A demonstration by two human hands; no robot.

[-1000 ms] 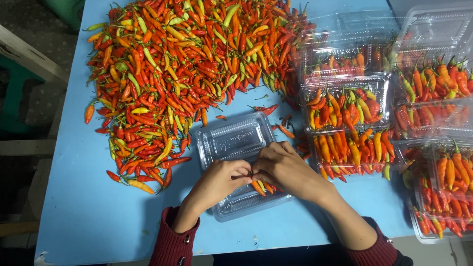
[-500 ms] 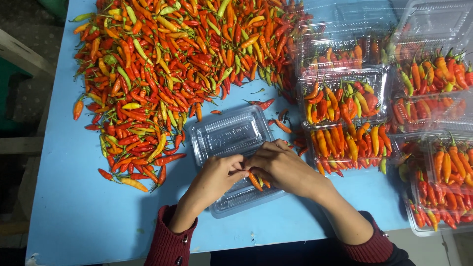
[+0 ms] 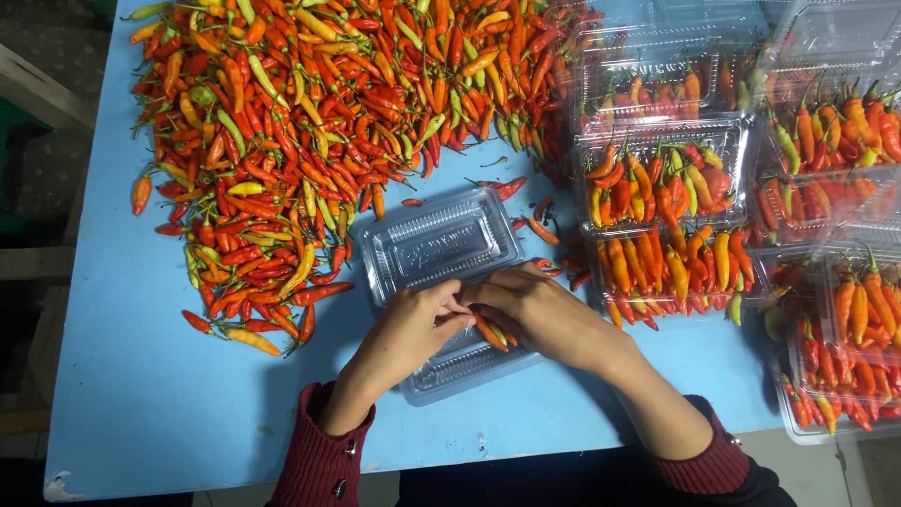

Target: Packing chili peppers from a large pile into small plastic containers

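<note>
Both the left hand (image 3: pixel 419 324) and the right hand (image 3: pixel 526 305) are pinching orange chilies (image 3: pixel 490 331) together over an open clear clamshell box (image 3: pixel 441 246) lying on the blue worktop (image 3: pixel 131 376).

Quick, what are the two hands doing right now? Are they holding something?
Left hand: fingers curled, touching the chili peppers over the clear plastic box.
Right hand: closed over those same chili peppers, holding them in the box.

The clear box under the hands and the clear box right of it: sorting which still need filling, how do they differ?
The open box holds a few chillies near both hands; the neighbouring box is packed full. The open box lies flat open; its neighbour's lid stands raised. Both are clear plastic.
</note>
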